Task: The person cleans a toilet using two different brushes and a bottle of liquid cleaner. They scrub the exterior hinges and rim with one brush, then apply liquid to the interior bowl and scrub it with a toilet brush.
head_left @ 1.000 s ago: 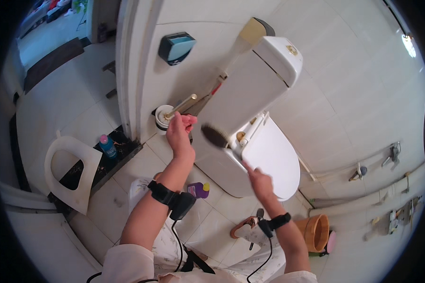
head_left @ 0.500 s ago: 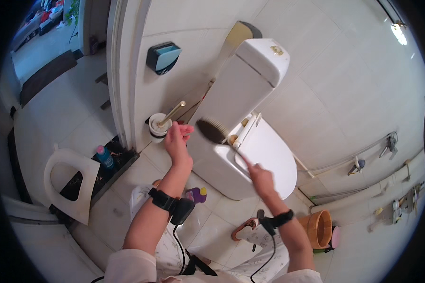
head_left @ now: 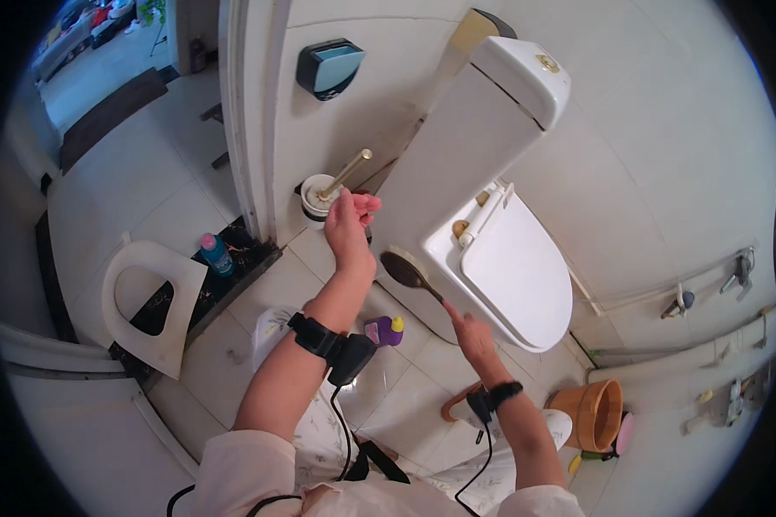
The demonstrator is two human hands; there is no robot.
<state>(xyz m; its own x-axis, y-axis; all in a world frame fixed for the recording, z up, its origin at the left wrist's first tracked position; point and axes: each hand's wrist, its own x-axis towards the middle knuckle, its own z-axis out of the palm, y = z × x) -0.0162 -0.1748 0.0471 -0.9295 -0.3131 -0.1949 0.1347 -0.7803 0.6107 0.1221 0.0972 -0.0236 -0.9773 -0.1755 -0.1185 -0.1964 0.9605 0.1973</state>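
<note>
My right hand (head_left: pixel 472 336) is closed round the thin handle of a dark oval scrub brush (head_left: pixel 403 269). The brush's pale bristles face the side of the white toilet (head_left: pixel 526 271), at or against it. The toilet's lid is down. My left hand (head_left: pixel 351 228) hovers to the left of the toilet, fingers loosely curled and a little apart, with nothing visible in them. Just behind it stands a white toilet brush holder (head_left: pixel 316 196) with a gold-handled brush (head_left: pixel 353 164) upright but leaning in it.
A purple bottle (head_left: pixel 383 331) with a yellow cap stands on the tiles beside the toilet. At left, a loose white toilet seat (head_left: pixel 172 332) and a blue bottle (head_left: pixel 217 256) lie by the dark threshold. A wooden bucket (head_left: pixel 588 414) is at right, below wall taps.
The scrub brush has dropped from the bowl's upper rim, near the tank, to lower on its side. My right hand has come lower and nearer. The whole view has shifted.
</note>
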